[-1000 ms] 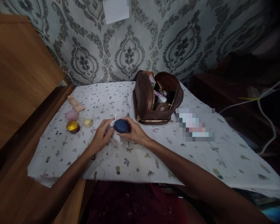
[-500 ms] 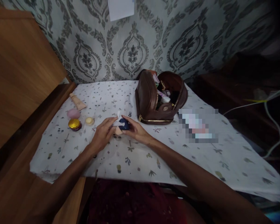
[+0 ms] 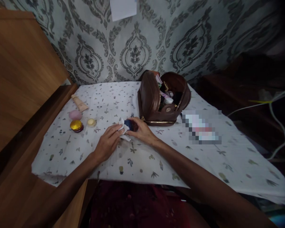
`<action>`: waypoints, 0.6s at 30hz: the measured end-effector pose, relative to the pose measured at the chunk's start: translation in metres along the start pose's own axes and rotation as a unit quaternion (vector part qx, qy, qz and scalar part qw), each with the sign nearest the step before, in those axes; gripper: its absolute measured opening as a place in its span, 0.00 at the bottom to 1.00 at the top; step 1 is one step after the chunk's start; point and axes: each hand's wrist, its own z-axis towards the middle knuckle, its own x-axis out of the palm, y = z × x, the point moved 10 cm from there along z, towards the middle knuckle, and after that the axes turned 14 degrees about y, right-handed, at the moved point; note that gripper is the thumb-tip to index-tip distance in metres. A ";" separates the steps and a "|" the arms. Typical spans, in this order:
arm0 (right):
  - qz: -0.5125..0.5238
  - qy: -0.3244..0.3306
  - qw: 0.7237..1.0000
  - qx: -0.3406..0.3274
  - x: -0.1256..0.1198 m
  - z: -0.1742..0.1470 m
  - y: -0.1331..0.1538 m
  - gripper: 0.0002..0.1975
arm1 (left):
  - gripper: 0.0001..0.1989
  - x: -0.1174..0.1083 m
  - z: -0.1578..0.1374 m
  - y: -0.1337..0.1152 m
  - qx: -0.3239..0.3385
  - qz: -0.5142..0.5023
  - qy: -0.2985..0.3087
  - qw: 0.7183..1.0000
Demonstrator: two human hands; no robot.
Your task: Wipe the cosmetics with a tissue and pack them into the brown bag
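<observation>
Right fingers (image 3: 136, 120) — curled around blue container (image 3: 128, 124)

Dark-blue container (image 3: 128, 124), one, in the person's right hand (image 3: 143, 131); white tissue (image 3: 125, 137), one, pressed against it by the left hand (image 3: 108, 142). On the printed cloth (image 3: 142, 167) I count, grouped leftward: beige tube (image 3: 79, 103), pink rounded item (image 3: 75, 115), gold-lidded jar (image 3: 76, 125), small yellowish pot (image 3: 91, 122). Brown bag (image 3: 148, 98), unzipped, items inside.

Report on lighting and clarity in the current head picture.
In the head view, light is dim and the upper right corner falls nearly black; also in the head view, the gold lid shows some sheen, coarse pixelation hides whatever lies right of the brown bag, and the white tissue looks soft.
</observation>
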 end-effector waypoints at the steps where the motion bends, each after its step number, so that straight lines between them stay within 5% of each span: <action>1: 0.016 0.005 1.000 -0.002 0.001 0.000 -0.001 0.26 | 0.18 -0.001 0.001 0.000 -0.001 -0.004 0.004 1.000; 9: 0.135 0.095 0.985 -0.044 0.024 -0.004 0.012 0.30 | 0.14 -0.016 0.015 0.035 -0.123 -0.192 0.058 0.972; 11: 0.175 0.113 0.977 -0.037 0.028 -0.004 0.014 0.31 | 0.18 -0.008 0.013 0.057 -0.194 -0.305 0.063 0.930; 14: 0.248 0.125 0.961 -0.020 0.031 -0.004 0.014 0.33 | 0.22 0.012 0.001 0.084 -0.294 -0.480 0.023 0.826; 18: 0.306 0.087 0.948 -0.018 0.025 0.000 0.013 0.33 | 0.20 0.034 -0.013 0.089 -0.362 -0.597 -0.032 0.715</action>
